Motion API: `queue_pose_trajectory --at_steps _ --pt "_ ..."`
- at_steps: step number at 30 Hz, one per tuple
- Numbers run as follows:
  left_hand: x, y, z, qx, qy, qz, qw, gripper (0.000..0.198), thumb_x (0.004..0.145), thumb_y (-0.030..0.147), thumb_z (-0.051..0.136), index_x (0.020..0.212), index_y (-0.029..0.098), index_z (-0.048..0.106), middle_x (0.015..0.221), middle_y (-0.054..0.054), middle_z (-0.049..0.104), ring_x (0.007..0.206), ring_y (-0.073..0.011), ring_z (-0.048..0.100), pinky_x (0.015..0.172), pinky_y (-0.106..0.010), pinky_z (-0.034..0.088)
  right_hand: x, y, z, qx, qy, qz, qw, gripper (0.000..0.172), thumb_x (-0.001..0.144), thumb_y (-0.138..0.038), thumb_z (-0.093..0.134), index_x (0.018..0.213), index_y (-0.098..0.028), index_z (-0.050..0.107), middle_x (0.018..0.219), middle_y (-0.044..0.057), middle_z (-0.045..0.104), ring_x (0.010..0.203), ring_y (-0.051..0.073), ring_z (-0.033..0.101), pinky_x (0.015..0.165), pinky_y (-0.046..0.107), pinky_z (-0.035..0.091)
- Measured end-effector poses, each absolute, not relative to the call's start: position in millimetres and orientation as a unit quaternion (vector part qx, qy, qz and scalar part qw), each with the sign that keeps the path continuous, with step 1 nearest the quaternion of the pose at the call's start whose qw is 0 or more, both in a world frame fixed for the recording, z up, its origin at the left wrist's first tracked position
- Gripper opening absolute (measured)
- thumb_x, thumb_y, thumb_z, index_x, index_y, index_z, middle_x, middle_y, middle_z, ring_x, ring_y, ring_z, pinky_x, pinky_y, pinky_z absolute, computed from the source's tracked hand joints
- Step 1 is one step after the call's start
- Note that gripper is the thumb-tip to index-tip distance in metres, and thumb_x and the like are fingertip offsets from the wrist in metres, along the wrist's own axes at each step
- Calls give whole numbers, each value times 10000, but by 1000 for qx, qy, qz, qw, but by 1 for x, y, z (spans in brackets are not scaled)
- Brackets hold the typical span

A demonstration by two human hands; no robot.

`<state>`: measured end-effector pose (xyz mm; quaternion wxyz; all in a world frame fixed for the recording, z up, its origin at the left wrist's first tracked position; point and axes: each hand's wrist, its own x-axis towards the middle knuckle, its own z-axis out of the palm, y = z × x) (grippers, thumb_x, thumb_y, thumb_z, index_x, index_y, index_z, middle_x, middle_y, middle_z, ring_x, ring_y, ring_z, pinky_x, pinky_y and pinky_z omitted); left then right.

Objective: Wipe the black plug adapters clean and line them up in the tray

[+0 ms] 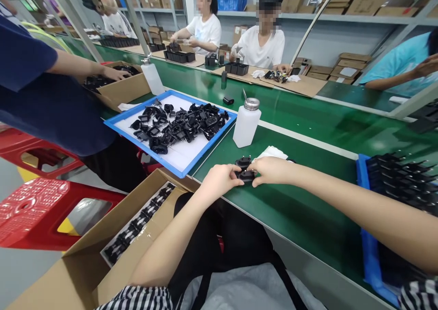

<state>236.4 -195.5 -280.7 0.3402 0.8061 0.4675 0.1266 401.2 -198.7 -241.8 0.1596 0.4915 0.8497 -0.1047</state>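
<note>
At the near edge of the green bench, my left hand (222, 178) pinches the left side of a black plug adapter (246, 176). From the other side, my right hand (270, 170) has its thumb and fingers closed on the same adapter. Just behind it lies a second black plug part (242, 162) with pins pointing up, close to my fingertips. A folded white cloth (273, 152) rests beyond my right hand, which partly covers it. Behind my hands stands a white pump bottle (247, 123) with a metal top.
A blue-rimmed tray (178, 170) of loose black plug parts sits at left. A blue bin (367, 250) at right holds rows of pronged adapters. An open carton (82, 250) is beside my legs, near a red stool (34, 205). Co-workers sit across the green belt (290, 109).
</note>
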Motion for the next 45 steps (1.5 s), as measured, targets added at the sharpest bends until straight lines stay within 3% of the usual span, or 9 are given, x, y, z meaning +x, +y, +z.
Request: queue_pose_trajectory --at_steps 4,8,14,20,24,30,36,41,45 --pt "238 -197 -293 796 494 178 301 701 499 377 655 1108 150 393 1086 -97 488 980 -224 462 783 -301 383 409 -201 -229 568 796 -67 198 301 659 -385 532 841 -151 585 766 83 602 668 229 565 474 271 387" --pt "251 -189 -317 787 428 230 381 1023 449 350 677 1241 95 82 1175 -140 410 1092 -236 371 869 -316 337 415 -197 -241 564 803 -158 115 789 565 -371 628 1205 -75 274 1148 201 414 898 267 508 656 331 426" --pt "264 -199 -309 751 432 310 391 956 468 268 672 1212 194 76 1023 -71 529 919 -212 523 763 -307 410 411 -209 -249 480 834 -253 -98 729 565 -302 646 1160 -99 277 1062 134 470 918 190 491 722 277 417" --pt "294 -231 -248 811 240 456 277 961 511 337 660 1228 213 32 1130 -93 434 1059 -216 411 865 -340 348 436 -288 -162 553 813 -83 -162 581 544 -291 645 1056 -180 394 1050 74 467 912 215 485 726 327 424" --pt "302 -230 -237 846 224 440 199 750 554 346 626 1189 203 253 1233 -94 320 1139 -250 300 927 -375 280 516 -365 -134 716 646 55 -259 609 475 -359 680 1000 -196 418 964 63 508 834 241 515 724 390 425" --pt "286 -209 -303 872 316 251 276 394 635 410 509 974 210 494 1010 -44 555 955 -212 498 793 -323 408 608 -464 -211 854 377 -139 -330 550 425 -382 694 860 -225 396 746 51 558 695 240 552 640 402 461" --pt "287 -205 -341 864 335 208 314 310 625 435 489 827 211 563 900 -34 606 874 -202 533 781 -318 406 577 -459 -282 813 349 -204 -418 687 472 -432 637 1040 -181 342 979 98 505 817 225 532 693 359 461" --pt "272 -229 -333 842 301 272 355 197 648 369 484 713 201 563 785 -27 597 764 -171 541 711 -276 408 578 -458 -288 870 347 -115 -331 564 527 -445 556 1005 -178 419 1013 110 498 826 242 521 683 376 448" --pt "245 -248 -365 812 221 12 539 133 617 196 480 495 174 527 504 18 535 463 -111 485 466 -213 365 578 -453 -281 884 401 -105 -215 324 606 -440 435 797 -187 500 857 95 568 812 261 524 685 401 438"
